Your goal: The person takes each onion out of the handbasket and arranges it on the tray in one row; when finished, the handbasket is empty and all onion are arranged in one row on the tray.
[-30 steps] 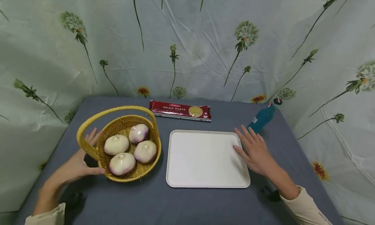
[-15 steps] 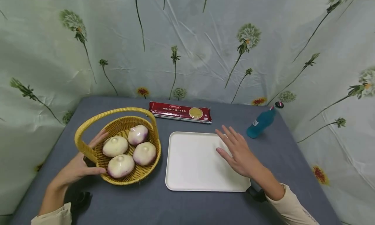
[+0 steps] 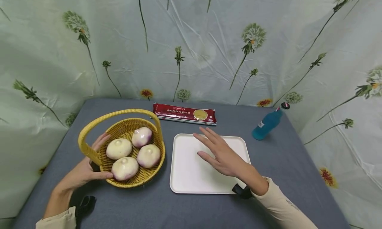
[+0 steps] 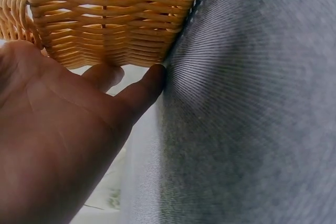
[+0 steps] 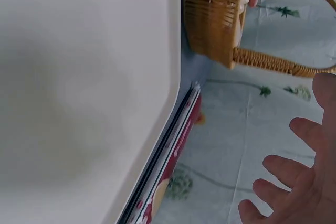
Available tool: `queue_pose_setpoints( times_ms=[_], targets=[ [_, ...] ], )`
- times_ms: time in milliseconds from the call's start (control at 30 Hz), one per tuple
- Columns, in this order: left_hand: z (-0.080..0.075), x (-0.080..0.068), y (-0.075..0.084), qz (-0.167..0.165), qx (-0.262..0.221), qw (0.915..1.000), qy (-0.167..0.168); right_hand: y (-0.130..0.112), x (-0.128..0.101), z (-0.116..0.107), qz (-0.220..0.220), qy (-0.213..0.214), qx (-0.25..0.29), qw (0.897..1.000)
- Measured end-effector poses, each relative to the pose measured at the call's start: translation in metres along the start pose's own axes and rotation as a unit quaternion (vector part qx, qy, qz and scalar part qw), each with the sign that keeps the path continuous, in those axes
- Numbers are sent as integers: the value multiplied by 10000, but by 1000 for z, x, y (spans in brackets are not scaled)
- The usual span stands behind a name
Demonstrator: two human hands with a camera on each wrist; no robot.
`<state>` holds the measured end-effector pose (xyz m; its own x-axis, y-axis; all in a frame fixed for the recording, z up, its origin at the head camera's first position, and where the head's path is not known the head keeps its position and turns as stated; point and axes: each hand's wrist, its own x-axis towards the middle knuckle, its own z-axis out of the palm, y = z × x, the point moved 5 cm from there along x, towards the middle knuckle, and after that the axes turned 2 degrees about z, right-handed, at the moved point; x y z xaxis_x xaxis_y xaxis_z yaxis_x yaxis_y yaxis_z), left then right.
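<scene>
My left hand (image 3: 82, 171) is at the left side of a yellow wicker basket (image 3: 125, 183). Its thumb lies against the near rim and the other fingers spread along the far left rim, so it holds the basket between them. In the left wrist view, fingers (image 4: 142, 93) reach low beside the woven wall (image 4: 115, 30), by the cloth. Several white-and-purple onions (image 3: 118, 148) lie inside the basket. Over a white rectangular tray (image 3: 185, 176) hovers my right hand (image 3: 221, 154), fingers spread and pointing left, holding nothing. In the right wrist view its fingers (image 5: 286, 171) stay above the tray.
Behind the tray lies a red pasta packet (image 3: 184, 113). A blue bottle (image 3: 268, 123) with a dark cap stands at the back right. The basket's tall arched handle (image 3: 119, 113) rises over the onions. Grey cloth (image 3: 143, 209) covers the table, with a flowered curtain (image 3: 209, 56) behind.
My right hand has moved left from beside the bottle to above the tray. My left hand has closed in on the basket, its fingers and thumb now at the rim.
</scene>
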<state>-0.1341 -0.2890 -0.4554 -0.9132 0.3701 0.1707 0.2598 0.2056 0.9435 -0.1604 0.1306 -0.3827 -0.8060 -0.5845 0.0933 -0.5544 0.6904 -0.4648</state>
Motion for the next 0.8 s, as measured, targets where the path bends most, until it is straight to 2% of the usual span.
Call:
queue_pose_setpoints(
  times_ms=[200, 400, 633, 800],
  targets=[
    [2, -1, 0, -71, -97, 9999, -3, -20, 17, 12, -303, -281, 158, 9990],
    [0, -1, -1, -225, -260, 9994, 21, -43, 38, 26, -900, -439, 258, 9946],
    [2, -2, 1, -131, -352, 9993, -41, -63, 58, 41, -1597, -432, 309, 9857],
    [3, -3, 0, -93, -417, 9991, -45, -71, 72, 49, -1807, -534, 415, 9812]
  ],
)
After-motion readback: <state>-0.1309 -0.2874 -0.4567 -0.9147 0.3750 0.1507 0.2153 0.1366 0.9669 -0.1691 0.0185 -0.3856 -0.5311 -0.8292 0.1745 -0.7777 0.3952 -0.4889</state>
